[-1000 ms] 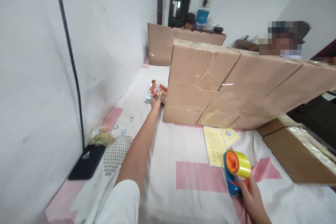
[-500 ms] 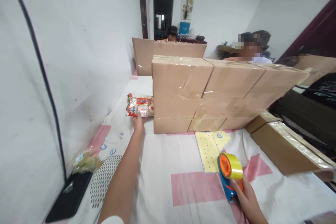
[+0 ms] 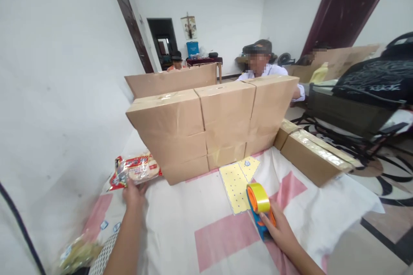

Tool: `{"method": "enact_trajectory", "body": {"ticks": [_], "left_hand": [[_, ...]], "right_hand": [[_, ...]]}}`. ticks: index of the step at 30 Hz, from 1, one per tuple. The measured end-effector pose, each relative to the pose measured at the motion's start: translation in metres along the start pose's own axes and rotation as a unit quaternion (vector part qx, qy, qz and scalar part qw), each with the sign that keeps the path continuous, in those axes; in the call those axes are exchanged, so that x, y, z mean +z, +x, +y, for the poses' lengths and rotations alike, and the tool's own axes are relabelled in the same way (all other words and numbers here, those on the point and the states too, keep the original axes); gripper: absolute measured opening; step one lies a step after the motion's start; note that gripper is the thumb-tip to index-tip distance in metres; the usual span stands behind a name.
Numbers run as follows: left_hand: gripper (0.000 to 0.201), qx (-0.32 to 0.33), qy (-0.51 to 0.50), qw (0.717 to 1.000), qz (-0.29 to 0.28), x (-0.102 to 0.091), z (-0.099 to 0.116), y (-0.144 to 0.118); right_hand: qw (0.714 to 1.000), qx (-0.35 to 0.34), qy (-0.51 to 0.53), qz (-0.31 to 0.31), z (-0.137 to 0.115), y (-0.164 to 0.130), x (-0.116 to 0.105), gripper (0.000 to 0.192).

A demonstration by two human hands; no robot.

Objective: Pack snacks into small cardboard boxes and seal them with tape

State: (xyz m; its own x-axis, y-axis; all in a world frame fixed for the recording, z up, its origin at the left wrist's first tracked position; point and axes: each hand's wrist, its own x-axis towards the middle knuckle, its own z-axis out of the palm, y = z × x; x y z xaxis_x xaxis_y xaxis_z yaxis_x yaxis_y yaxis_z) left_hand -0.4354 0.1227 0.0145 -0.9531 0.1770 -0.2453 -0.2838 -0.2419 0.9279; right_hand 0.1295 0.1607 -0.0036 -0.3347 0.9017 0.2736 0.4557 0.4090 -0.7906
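Observation:
My left hand (image 3: 134, 193) is closed on the near edge of a clear and red snack packet (image 3: 140, 167), beside the left end of a wall of stacked cardboard boxes (image 3: 226, 107). Pale pieces show through the wrapper, and its right end meets or passes behind the boxes. Lower right, my right hand (image 3: 279, 227) grips a blue and orange tape dispenser (image 3: 258, 219) just above the cloth. A roll of yellow tape (image 3: 260, 197) is mounted on it. The fingertips of my left hand are partly hidden by the packet.
A low cardboard box (image 3: 316, 154) lies at the right of the patterned cloth (image 3: 174, 223). Another bag (image 3: 80, 253) and a perforated white sheet (image 3: 105, 253) are lower left. A person (image 3: 261, 62) is behind the boxes; a folding chair (image 3: 351, 107) stands right.
My view has swung right and tilted, so the boxes and both hands appear further left. The left hand still holds the packet, and the right still holds the tape dispenser.

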Motion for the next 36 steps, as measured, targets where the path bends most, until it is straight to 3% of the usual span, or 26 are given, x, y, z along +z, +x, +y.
{"method": "enact_trajectory", "body": {"ticks": [7, 13, 24, 31, 36], "left_hand": [[0.017, -0.009, 0.036, 0.996, -0.077, -0.021, -0.015, -0.017], [0.012, -0.001, 0.040, 0.995, -0.088, -0.023, -0.014, -0.030], [0.031, 0.021, -0.035, 0.987, -0.157, -0.036, -0.016, -0.033], [0.046, 0.045, -0.058, 0.989, -0.129, -0.033, -0.044, -0.018], [0.051, 0.036, -0.074, 0.988, -0.132, -0.031, -0.047, -0.011]], "right_hand": [[1.000, -0.012, 0.003, 0.013, 0.002, 0.000, 0.001, 0.036], [1.000, -0.010, 0.014, -0.008, 0.002, 0.001, 0.000, 0.032], [1.000, 0.013, 0.006, 0.008, 0.006, 0.000, 0.001, 0.034], [0.997, 0.063, -0.040, 0.018, 0.006, -0.002, 0.001, 0.043], [0.991, 0.110, -0.067, 0.040, 0.012, -0.001, 0.001, 0.052]]}}
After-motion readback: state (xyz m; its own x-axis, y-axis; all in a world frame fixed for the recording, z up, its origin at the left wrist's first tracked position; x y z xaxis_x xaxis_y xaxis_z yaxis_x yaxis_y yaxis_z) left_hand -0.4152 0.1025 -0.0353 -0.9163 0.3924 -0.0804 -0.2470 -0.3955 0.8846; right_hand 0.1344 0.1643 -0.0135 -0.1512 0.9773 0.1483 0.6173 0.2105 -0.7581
